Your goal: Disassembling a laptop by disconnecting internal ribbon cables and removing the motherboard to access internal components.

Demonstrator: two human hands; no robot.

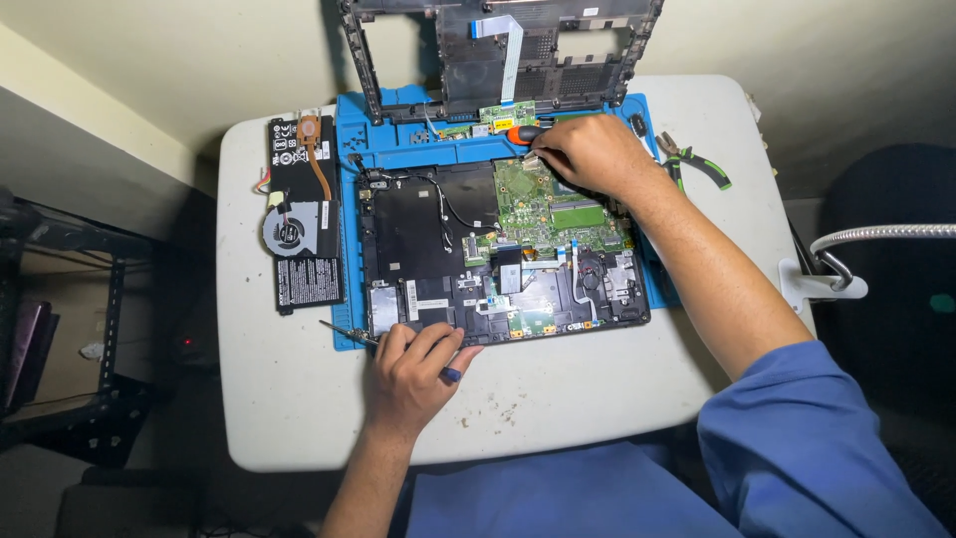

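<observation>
An opened laptop base (428, 239) with a green circuit board (543, 204) lies on a blue work mat (349, 139). My right hand (593, 154) is at the board's far edge, gripping an orange-handled screwdriver (520, 134) with its tip down on the board. My left hand (413, 374) rests at the near edge of the laptop and holds a thin screwdriver (344, 331) with a blue end (451, 375).
A black battery (299, 214) with a fan and copper heat pipe (289, 231) on it lies left of the mat. The laptop's removed cover (498, 50) leans at the back. Green-handled pliers (697, 159) lie at the right. A flexible lamp arm (876, 234) is clamped at the table's right edge.
</observation>
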